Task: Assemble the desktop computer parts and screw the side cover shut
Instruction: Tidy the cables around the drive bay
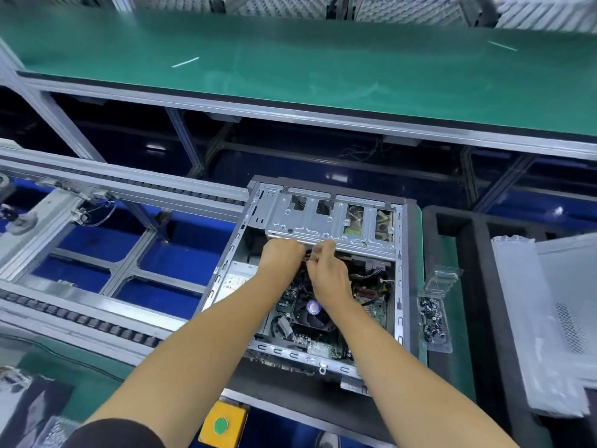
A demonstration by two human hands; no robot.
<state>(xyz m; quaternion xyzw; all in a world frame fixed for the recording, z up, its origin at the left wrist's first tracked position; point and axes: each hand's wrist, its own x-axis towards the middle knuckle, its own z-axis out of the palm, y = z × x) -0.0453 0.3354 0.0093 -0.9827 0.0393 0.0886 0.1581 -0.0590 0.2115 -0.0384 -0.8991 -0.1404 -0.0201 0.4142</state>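
Both hands meet inside the open computer case (400,253), left hand (281,257) and right hand (328,276) with fingers curled around something small, likely a cable, under the metal drive cage (323,218) just beyond them. Screws (432,320) wait right of the hands, the side cover (568,286) farther right.

Both hands (282,257) (328,279) reach inside the open case (400,286).
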